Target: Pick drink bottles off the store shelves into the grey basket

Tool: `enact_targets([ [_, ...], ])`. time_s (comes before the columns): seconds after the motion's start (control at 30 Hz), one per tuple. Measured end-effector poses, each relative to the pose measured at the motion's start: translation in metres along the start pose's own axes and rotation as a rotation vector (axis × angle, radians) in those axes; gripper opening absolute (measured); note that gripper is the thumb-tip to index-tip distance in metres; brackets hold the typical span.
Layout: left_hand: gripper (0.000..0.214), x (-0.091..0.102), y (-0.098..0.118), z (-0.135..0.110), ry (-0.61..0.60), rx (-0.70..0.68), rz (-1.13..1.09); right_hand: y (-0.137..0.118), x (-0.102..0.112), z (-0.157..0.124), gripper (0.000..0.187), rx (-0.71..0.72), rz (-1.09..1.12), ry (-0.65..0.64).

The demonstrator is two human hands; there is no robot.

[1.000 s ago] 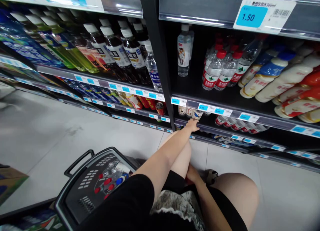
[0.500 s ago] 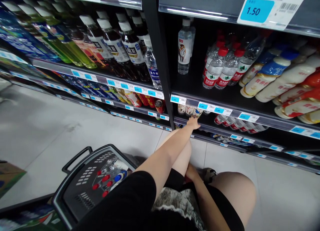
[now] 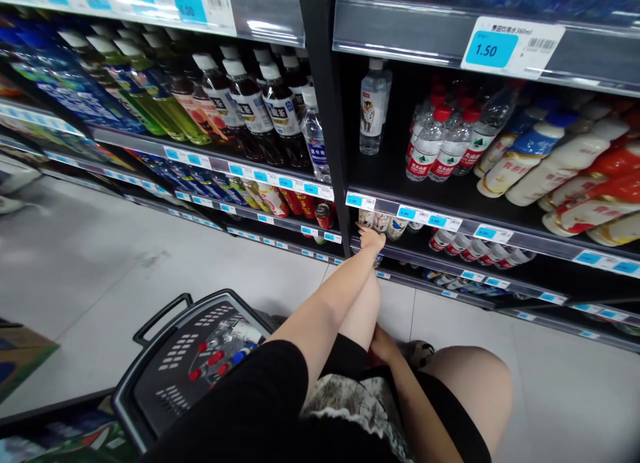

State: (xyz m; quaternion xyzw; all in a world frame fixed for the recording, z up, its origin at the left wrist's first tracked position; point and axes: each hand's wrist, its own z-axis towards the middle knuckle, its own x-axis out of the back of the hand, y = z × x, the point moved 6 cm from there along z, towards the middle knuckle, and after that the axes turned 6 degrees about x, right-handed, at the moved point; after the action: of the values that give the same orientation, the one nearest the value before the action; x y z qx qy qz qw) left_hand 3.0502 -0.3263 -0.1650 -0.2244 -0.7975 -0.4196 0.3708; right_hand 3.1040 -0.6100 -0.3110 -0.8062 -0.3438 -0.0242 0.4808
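My left hand (image 3: 373, 238) stretches forward to the low shelf rail (image 3: 400, 253). Its fingers are extended and touch the bottom of the small patterned bottles (image 3: 380, 221) standing there, gripping none of them. My right hand (image 3: 383, 343) rests low between my bent knees, and its fingers are tucked out of sight. I am crouched in front of the dark shelving.
A black shopping basket (image 3: 150, 383) holding red- and blue-capped bottles sits on the floor at my left. Water bottles with red caps (image 3: 440, 139), a lone tiger-label bottle (image 3: 373, 109), tea bottles (image 3: 260, 109) and milky drink bottles (image 3: 555, 159) fill the shelves. A black upright post (image 3: 327, 116) divides them.
My left hand has slid a little left along the low shelf, from the third small bottle toward the first ones. The view has shifted slightly; the right hand stays put.
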Motion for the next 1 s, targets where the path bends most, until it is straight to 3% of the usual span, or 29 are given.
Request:
enact_targets([
  [0.17,0.114,0.000,-0.002,0.013,-0.054,-0.095,-0.121,0.002,0.003,-0.002,0.066,-0.008,-0.010,-0.002],
  [0.4,0.124,-0.005,-0.003,0.021,-0.089,-0.037,-0.241,0.009,0.001,0.003,0.067,-0.029,-0.029,0.003],
  [0.47,0.119,-0.001,-0.001,0.020,-0.041,-0.045,-0.305,0.008,0.000,0.004,0.067,-0.019,-0.028,-0.002],
  [0.57,0.106,0.018,0.004,0.018,0.164,-0.122,-0.422,0.007,0.000,0.005,0.068,0.005,-0.024,-0.007],
  [0.7,0.071,0.047,0.009,0.017,0.386,-0.293,-0.562,0.007,0.001,0.005,0.068,0.019,-0.036,-0.010],
  [0.83,0.059,0.060,0.012,0.013,0.433,-0.443,-0.576,0.011,0.001,0.004,0.066,-0.001,-0.069,-0.013],
  [1.0,0.053,0.054,0.026,-0.012,0.449,-0.646,-0.318,0.016,0.001,0.003,0.067,-0.022,-0.091,-0.017],
])
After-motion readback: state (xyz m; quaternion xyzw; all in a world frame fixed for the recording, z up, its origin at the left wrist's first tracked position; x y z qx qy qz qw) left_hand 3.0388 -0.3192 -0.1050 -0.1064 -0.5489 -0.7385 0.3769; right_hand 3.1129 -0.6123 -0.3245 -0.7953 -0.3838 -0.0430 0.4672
